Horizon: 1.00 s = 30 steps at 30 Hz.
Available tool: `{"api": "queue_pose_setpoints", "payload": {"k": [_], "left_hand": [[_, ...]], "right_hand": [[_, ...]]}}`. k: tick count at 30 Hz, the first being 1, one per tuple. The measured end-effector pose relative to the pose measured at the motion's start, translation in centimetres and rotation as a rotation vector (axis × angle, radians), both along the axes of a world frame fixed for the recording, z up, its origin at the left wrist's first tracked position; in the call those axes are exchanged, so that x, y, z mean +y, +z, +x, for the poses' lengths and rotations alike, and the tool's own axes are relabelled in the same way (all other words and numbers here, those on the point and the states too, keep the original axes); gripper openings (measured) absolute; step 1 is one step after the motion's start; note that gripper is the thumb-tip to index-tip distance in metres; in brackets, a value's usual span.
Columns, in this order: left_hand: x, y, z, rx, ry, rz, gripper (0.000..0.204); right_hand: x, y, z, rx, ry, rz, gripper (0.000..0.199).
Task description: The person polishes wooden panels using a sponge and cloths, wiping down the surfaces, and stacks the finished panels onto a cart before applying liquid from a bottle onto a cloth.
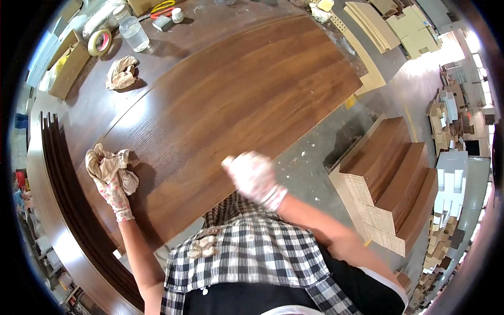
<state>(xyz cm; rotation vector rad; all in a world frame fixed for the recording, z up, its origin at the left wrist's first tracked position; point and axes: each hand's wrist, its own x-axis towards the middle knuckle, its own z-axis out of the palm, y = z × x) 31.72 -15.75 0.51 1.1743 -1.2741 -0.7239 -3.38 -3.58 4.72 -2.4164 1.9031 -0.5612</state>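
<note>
A broad brown wood-grain board (236, 100) lies across the worktable in front of me. At its left end my left hand (114, 197), in a flower-patterned glove, is closed on a crumpled beige cloth (108, 164), which rests on the board. My right hand (253, 176), gloved alike, is over the board's near edge at the middle. Motion blurs it; its fingers look curled, but whether they hold anything does not show. A second crumpled cloth (122, 73) sits on the table beyond the board.
Left of the board stand several dark panels (71, 194) on edge. At the back are a clear bottle (131, 29), a tape roll (100, 42), a small white jar (177, 15) and a cardboard box (69, 65). Stacked brown boards (386, 173) stand on the right.
</note>
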Motion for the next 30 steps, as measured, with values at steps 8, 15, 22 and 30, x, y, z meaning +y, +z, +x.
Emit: {"api": "queue_pose_setpoints", "payload": {"k": [8, 15, 22, 30], "left_hand": [[0.3, 1.3, -0.6, 0.032, -0.04, -0.091, 0.067], [4.7, 1.4, 9.9, 0.063, 0.366, 0.009, 0.052], [4.8, -1.2, 11.4, -0.073, 0.361, -0.072, 0.046], [4.8, -0.7, 10.3, 0.129, 0.272, -0.143, 0.046]], "right_hand": [[-5.2, -2.9, -21.6, -0.005, -0.543, -0.481, 0.022], [-0.3, -1.0, 0.5, -0.058, 0.156, -0.133, 0.015], [-5.6, -1.8, -12.6, 0.034, -0.317, -0.107, 0.017], [-2.3, -0.7, -3.3, 0.139, 0.06, -0.018, 0.015]]}}
